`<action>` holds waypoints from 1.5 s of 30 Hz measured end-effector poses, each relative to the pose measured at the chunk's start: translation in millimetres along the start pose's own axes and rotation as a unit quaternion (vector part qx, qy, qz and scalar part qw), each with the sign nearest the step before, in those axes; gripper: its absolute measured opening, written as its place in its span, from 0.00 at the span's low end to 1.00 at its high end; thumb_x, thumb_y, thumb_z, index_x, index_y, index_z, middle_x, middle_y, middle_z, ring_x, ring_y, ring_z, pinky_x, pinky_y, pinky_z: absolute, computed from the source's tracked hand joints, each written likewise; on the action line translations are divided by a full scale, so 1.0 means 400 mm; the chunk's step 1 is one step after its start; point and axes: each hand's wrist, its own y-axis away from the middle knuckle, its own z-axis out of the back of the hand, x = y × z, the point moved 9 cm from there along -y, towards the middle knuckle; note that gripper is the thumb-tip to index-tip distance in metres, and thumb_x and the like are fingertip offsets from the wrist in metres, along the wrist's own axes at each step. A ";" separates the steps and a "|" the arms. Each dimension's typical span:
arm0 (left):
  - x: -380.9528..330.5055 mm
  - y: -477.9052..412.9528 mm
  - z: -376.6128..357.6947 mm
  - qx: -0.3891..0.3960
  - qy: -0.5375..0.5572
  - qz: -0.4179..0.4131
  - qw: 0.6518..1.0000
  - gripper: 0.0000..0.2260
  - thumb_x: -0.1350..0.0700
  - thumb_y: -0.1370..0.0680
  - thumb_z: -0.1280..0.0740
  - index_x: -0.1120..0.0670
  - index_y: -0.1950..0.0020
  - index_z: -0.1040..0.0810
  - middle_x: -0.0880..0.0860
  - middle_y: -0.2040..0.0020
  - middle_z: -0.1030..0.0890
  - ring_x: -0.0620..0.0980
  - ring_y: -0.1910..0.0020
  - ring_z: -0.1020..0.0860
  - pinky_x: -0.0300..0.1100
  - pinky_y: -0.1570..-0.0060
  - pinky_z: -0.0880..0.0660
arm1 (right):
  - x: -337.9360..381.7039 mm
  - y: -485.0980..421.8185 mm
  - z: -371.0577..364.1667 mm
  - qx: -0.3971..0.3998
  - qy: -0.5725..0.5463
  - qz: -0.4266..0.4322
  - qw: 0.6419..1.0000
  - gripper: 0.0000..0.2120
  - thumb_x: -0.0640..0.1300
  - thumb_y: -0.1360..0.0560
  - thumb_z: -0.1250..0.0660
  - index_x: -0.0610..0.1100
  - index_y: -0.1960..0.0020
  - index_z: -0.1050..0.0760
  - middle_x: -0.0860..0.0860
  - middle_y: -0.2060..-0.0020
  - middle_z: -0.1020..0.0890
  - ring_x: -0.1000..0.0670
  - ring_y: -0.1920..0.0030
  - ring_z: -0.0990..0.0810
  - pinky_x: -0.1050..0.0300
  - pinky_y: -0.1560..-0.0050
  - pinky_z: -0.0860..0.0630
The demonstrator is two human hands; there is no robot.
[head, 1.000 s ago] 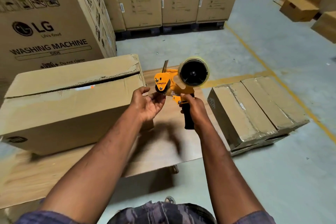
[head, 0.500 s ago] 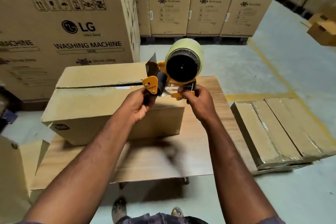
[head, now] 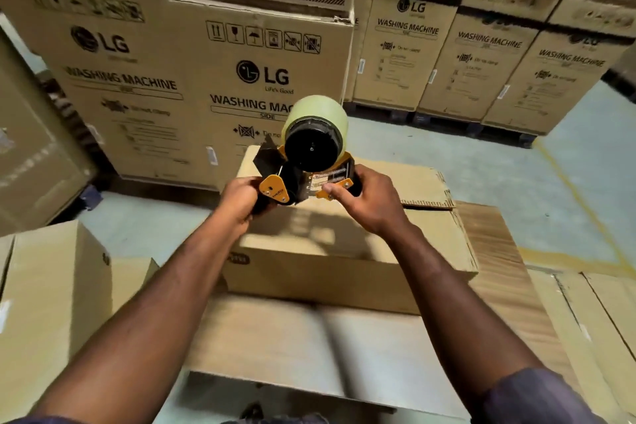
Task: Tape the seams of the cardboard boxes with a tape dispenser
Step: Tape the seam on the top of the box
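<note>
**Tape dispenser held in both hands above an unsealed carton**

Beyond both hands, a wall of stacked washing-machine cartons (head: pixel 192 79) fills the far side of the room, standing on a pale concrete floor (head: pixel 516 189). Below the forearms lies a wooden table top (head: pixel 495 244), its bare grain showing to the outside of the right wrist. On it, directly under the hands, rests the cardboard box (head: pixel 337 251) to be taped; one top flap lies folded outward beyond the right hand. A second plain carton (head: pixel 51 286) stands off the table, outside the left forearm, and a stack of flattened cartons (head: pixel 592 313) lies low, outside the right forearm.

The tape dispenser (head: pixel 309 179), orange-framed with a dark blade guard, is held between the two hands, clear of the box top. Its roll of pale tape (head: pixel 315 120) sits uppermost, above both sets of knuckles, black hub facing the viewer.

The left hand (head: pixel 241 196) is closed around the dark lower left part of the dispenser, fingers curled. The right hand (head: pixel 368 203) grips the right end of the frame, its thumb lying along an orange tab beside the exposed spring. Motion blur softens the box surface and both forearms.
</note>
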 end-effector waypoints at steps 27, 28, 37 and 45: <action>0.160 -0.314 0.208 0.026 0.029 0.114 0.993 0.07 0.57 0.18 0.35 0.59 0.46 0.19 0.58 0.52 0.15 0.53 0.54 0.17 0.47 0.49 0.21 | -0.073 -0.197 -0.281 0.127 0.110 -0.025 0.985 0.27 0.70 0.29 0.35 0.52 0.39 0.23 0.55 0.50 0.16 0.53 0.52 0.19 0.51 0.51 0.21; 0.164 -0.310 0.193 0.040 0.034 0.123 0.991 0.09 0.55 0.17 0.36 0.59 0.45 0.19 0.58 0.51 0.15 0.54 0.53 0.17 0.47 0.49 0.21 | -0.073 -0.199 -0.281 0.125 0.112 -0.021 0.985 0.27 0.70 0.29 0.35 0.52 0.40 0.23 0.55 0.50 0.16 0.53 0.52 0.19 0.51 0.52 0.21; 0.196 -0.346 0.266 -0.063 -0.181 0.061 0.980 0.11 0.49 0.24 0.29 0.53 0.45 0.20 0.52 0.48 0.16 0.52 0.51 0.19 0.46 0.49 0.21 | -0.066 -0.204 -0.280 0.139 0.060 -0.026 0.988 0.20 0.61 0.28 0.25 0.53 0.41 0.21 0.59 0.52 0.16 0.62 0.52 0.19 0.63 0.56 0.28; 0.064 -0.291 0.190 -0.044 -0.251 -0.093 0.962 0.19 0.71 0.24 0.37 0.54 0.37 0.25 0.50 0.43 0.23 0.49 0.45 0.25 0.36 0.56 0.28 | -0.076 -0.207 -0.282 0.158 0.035 -0.047 0.986 0.24 0.60 0.31 0.21 0.49 0.40 0.19 0.58 0.53 0.14 0.63 0.53 0.17 0.68 0.56 0.26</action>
